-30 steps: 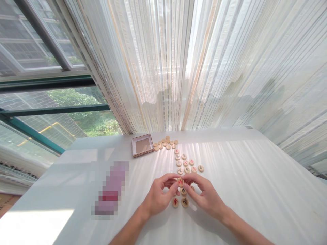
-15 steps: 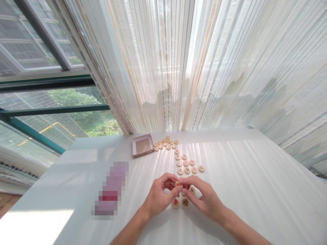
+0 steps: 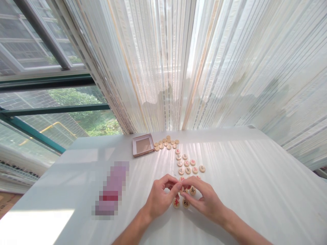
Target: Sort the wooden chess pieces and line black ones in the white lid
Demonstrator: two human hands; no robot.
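My left hand (image 3: 161, 194) and my right hand (image 3: 205, 197) meet low over the table, thumbs and forefingers curled together around a small round xiangqi piece. Fingers cover most of that piece, so its marking is hard to read. Beneath and beyond the hands, wooden xiangqi pieces with red or black characters lie face up in rows. Closest to me are a red piece (image 3: 176, 203) and a black piece (image 3: 186, 203). Another black piece (image 3: 192, 190) sits beside my right fingers, and a red one (image 3: 182, 179) shows just past the fingertips.
An open shallow box (image 3: 143, 145) stands at the table's far side. Right of it is a cluster of pieces (image 3: 165, 144) with no characters visible. A pixelated purple-and-red object (image 3: 113, 189) lies to the left on the white table (image 3: 255, 190). String curtains and a window border the far edge.
The held piece has turned between my fingers; its red character, visible before, is now mostly hidden. Both hands remain in nearly the same place, and the laid-out pieces have not moved.
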